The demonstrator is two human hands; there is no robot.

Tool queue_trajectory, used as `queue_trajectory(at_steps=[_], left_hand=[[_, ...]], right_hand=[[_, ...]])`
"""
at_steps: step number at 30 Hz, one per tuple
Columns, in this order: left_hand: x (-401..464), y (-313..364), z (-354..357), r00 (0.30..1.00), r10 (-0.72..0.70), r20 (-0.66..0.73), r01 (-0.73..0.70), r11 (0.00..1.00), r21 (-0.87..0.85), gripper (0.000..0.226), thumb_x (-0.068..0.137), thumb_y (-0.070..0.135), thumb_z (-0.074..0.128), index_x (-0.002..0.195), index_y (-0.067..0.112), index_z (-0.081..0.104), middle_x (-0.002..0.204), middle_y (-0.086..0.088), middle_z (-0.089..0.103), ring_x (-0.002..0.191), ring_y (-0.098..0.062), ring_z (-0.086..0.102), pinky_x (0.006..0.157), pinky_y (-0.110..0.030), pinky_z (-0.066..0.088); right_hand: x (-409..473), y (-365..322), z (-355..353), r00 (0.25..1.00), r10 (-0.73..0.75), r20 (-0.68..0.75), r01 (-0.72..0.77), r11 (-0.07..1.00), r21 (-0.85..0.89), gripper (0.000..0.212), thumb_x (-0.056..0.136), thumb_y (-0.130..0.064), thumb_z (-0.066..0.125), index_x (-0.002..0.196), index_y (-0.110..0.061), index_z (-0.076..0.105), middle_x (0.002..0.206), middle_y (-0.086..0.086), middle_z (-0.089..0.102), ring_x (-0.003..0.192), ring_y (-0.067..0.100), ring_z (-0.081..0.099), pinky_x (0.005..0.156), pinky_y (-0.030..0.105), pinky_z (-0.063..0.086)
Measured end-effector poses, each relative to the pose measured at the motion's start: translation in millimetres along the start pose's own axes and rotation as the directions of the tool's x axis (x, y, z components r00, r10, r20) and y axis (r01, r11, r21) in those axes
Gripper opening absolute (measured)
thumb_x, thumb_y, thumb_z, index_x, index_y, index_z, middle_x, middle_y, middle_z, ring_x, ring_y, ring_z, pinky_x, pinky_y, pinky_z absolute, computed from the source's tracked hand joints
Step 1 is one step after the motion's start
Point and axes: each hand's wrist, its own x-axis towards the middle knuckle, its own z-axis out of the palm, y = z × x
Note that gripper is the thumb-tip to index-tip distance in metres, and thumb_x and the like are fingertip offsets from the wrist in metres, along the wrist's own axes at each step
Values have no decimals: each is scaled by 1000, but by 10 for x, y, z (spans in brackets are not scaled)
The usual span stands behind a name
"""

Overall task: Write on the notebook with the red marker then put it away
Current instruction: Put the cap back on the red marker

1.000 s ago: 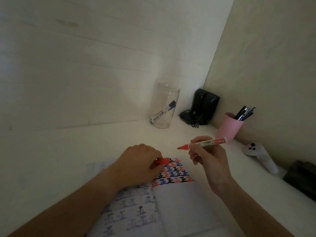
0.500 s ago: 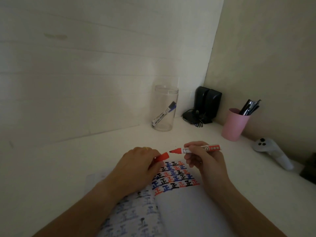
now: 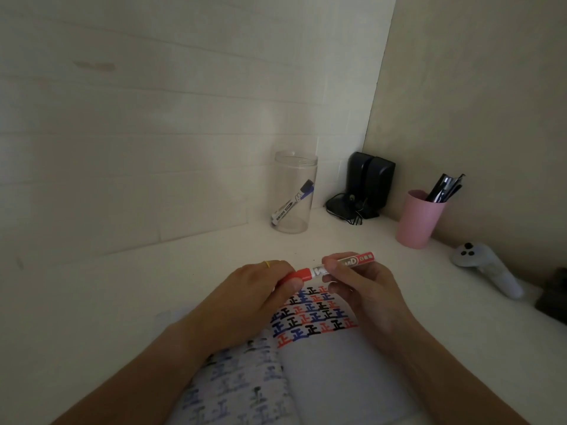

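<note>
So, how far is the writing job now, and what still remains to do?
The writing looks done: the notebook page carries rows of red, blue and black characters. In hand is the capping: the left hand has the red cap on the tip of the red marker, whose barrel the right hand holds. Left: putting it away, perhaps into the clear jar.
</note>
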Motion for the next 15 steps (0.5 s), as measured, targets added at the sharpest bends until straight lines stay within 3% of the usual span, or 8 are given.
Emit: queue_trajectory(at_steps=[3,6,11,15], left_hand=[[-23,82,-9,1000,12,-5,-13,998,-64,37,102,48,23,77,29,43,68,7,51,63,-15,52,59,-24,40],[-31,118,15,999,44,-26,-45,998,-41,35,102,47,21,74,31,35,63,10,44,57,-14,47,56,-19,35],[-27,109,70,1000,10,-29,-12,998,-57,35,102,45,23,73,30,36,64,4,46,59,-16,49,59,-19,35],[-41,71,93,1000,-12,-11,11,997,-75,35,102,44,22,73,31,37,66,4,49,60,-15,49,59,-19,35]], right_hand=[[-26,-37,21,1000,-1,-4,2,997,74,36,69,-10,78,104,-2,71,86,11,80,82,23,77,73,26,62],[-62,-57,54,999,-20,-36,23,997,72,52,69,-9,79,117,-8,59,96,18,81,92,30,78,81,31,62],[-112,-55,122,995,-96,-41,96,995,-16,53,76,-12,77,124,-17,55,97,17,81,94,30,78,84,32,60],[-155,-56,162,988,-142,-63,140,989,-41,49,79,-8,77,122,-18,56,93,15,82,88,29,79,72,25,61]])
